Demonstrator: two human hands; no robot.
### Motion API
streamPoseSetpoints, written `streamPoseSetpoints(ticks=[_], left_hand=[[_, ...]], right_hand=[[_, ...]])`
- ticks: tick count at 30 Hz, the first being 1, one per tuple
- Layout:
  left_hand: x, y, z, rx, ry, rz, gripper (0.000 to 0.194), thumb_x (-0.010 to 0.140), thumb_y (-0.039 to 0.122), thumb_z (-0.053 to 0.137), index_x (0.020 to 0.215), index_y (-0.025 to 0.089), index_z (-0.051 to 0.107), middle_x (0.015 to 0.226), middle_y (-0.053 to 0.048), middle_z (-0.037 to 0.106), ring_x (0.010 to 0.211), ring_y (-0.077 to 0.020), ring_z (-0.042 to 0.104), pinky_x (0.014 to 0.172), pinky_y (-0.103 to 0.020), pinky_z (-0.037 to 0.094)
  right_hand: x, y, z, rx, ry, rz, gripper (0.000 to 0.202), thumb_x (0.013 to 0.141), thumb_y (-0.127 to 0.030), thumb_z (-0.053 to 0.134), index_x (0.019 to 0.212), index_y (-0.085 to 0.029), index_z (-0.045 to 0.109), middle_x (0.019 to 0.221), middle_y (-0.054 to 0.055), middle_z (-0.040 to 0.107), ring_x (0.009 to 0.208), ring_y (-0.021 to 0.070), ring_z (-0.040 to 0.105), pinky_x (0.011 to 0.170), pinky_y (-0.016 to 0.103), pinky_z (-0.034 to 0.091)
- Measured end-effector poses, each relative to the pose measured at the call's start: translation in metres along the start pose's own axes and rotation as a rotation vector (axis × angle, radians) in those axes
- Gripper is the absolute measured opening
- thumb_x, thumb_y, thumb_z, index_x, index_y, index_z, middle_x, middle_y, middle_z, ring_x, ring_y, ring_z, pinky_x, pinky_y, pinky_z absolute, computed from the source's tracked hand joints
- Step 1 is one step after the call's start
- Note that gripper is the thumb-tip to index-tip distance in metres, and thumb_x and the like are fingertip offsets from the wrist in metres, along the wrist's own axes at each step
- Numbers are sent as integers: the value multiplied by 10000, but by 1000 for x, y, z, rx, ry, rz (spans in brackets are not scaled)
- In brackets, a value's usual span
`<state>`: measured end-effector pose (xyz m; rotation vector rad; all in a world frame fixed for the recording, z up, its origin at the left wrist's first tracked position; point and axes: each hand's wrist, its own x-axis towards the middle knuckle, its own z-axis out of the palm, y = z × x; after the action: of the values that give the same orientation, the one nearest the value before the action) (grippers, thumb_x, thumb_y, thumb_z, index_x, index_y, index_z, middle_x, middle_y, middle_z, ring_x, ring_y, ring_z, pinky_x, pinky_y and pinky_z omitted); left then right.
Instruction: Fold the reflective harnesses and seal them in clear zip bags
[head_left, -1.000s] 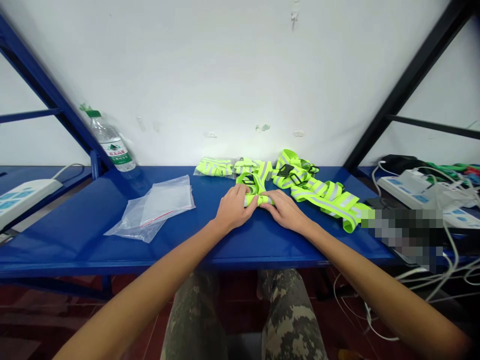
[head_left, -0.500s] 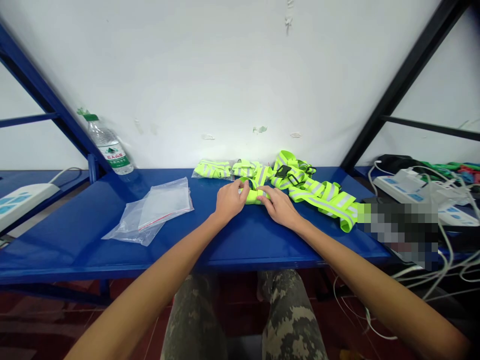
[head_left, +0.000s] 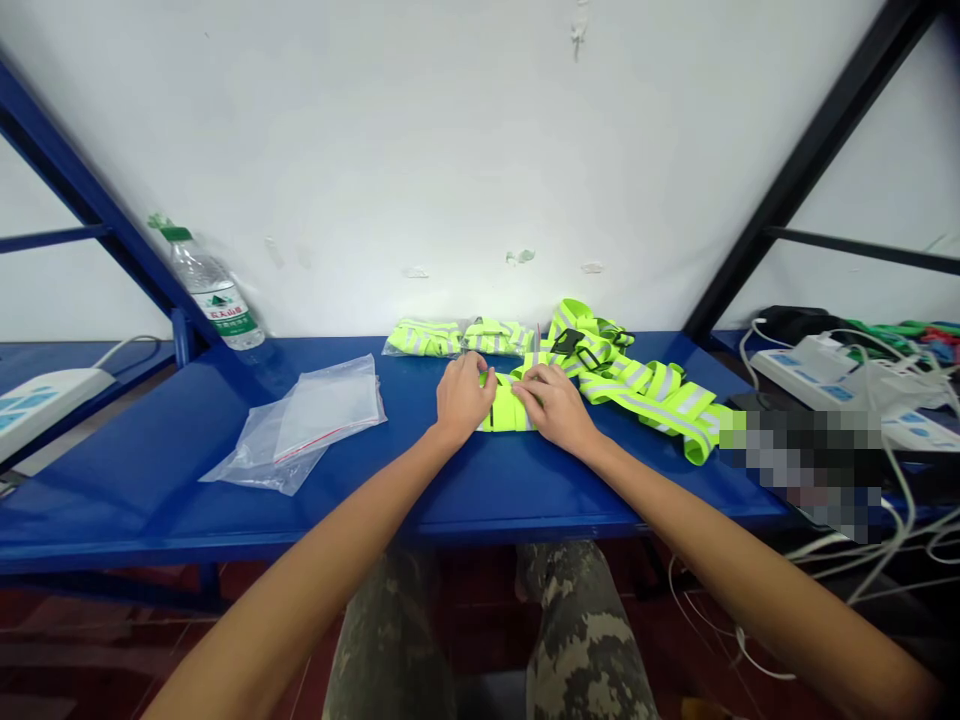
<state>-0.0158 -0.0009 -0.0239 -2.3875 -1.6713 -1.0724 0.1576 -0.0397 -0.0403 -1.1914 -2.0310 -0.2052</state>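
Observation:
A folded neon-yellow reflective strap (head_left: 510,405) with silver bands lies on the blue table, between my two hands. My left hand (head_left: 463,400) is closed on its left end, thumb and fingers pinched together. At the upper right of the fold, my right hand (head_left: 556,408) is closed too, with thumb and forefinger pinching the material. My fingers partly hide the fold's far edge. Loose reflective straps (head_left: 645,385) with a black buckle (head_left: 568,342) spread out to the right of my right hand.
Two clear-bagged strap bundles (head_left: 424,338) lie by the wall. Flat clear zip bags (head_left: 322,410) rest left on the blue table (head_left: 420,490). A water bottle (head_left: 225,305) leans at the back left. Power strips (head_left: 52,400) and white cables (head_left: 892,470) sit at the sides.
The folded strap now lies flatter and shows more of its face toward me. My hands have shifted slightly and stay at its two ends.

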Motion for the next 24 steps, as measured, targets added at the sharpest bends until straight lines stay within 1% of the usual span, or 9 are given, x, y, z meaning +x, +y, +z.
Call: streamPoseSetpoints(ticks=[3, 6, 9, 12, 14, 17, 19, 22, 24], left_hand=[[1, 1, 0, 34, -52, -13, 101, 924, 261, 517, 983, 201, 573, 871, -56, 681, 862, -215, 632, 694, -298, 406], [1, 1, -1, 65, -93, -52, 158, 918, 266, 541, 1065, 214, 569, 843, -45, 688, 838, -220, 655, 669, -297, 392], [0, -1, -4, 48, -94, -71, 187, 937, 336, 535, 1082, 224, 574, 801, -27, 696, 802, -215, 672, 644, -290, 371], [-4, -1, -9, -35, -72, -86, 280, 987, 445, 419, 1012, 223, 587, 696, -5, 677, 722, -196, 665, 622, -283, 357], [-8, 0, -14, -84, -43, -60, 317, 993, 463, 382, 995, 217, 584, 676, -2, 672, 726, -190, 661, 646, -283, 377], [-15, 5, -18, -55, 14, 58, 295, 957, 456, 452, 1021, 202, 588, 820, -41, 710, 850, -204, 655, 767, -293, 420], [-16, 8, -18, 13, 17, 125, 311, 976, 432, 409, 1030, 191, 599, 905, -76, 717, 899, -210, 649, 817, -301, 420], [-13, 11, -15, 88, -39, 120, 392, 1024, 390, 270, 1040, 189, 606, 868, -84, 721, 841, -196, 662, 737, -282, 409], [-9, 10, -13, 110, -70, 86, 412, 1031, 399, 249, 1034, 196, 607, 833, -76, 725, 788, -192, 673, 666, -271, 389]], right_hand=[[-7, -3, -8, -12, -46, -104, 411, 937, -468, 540, 1095, -127, 706, 1021, 139, 653, 952, 266, 563, 880, 435, 493], [-14, -5, -14, -25, -125, -204, 668, 819, -605, 643, 1249, -94, 626, 1133, 173, 643, 1042, 309, 560, 932, 470, 495], [-16, -5, -16, -54, -173, -220, 619, 872, -573, 589, 1268, -98, 606, 1172, 183, 644, 1069, 319, 574, 941, 475, 499], [-16, -3, -14, -71, -197, -187, 562, 927, -535, 518, 1260, -91, 608, 1196, 185, 654, 1089, 324, 591, 963, 471, 490], [-14, -1, -12, -52, -206, -142, 529, 949, -520, 483, 1241, -100, 617, 1191, 180, 667, 1084, 319, 608, 965, 459, 485], [-8, 2, -12, 13, -225, -52, 452, 986, -490, 416, 1151, -141, 650, 1126, 155, 701, 1039, 297, 638, 926, 426, 487], [-3, 4, -11, 38, -244, 5, 439, 1007, -480, 359, 1040, -163, 660, 1022, 134, 718, 964, 277, 653, 861, 391, 486], [5, 7, -9, 32, -238, 76, 479, 1025, -486, 269, 883, -181, 609, 836, 105, 676, 795, 236, 626, 733, 345, 454], [8, 8, -5, 28, -200, 94, 493, 1031, -477, 222, 819, -194, 565, 777, 90, 625, 746, 221, 584, 712, 342, 434]])
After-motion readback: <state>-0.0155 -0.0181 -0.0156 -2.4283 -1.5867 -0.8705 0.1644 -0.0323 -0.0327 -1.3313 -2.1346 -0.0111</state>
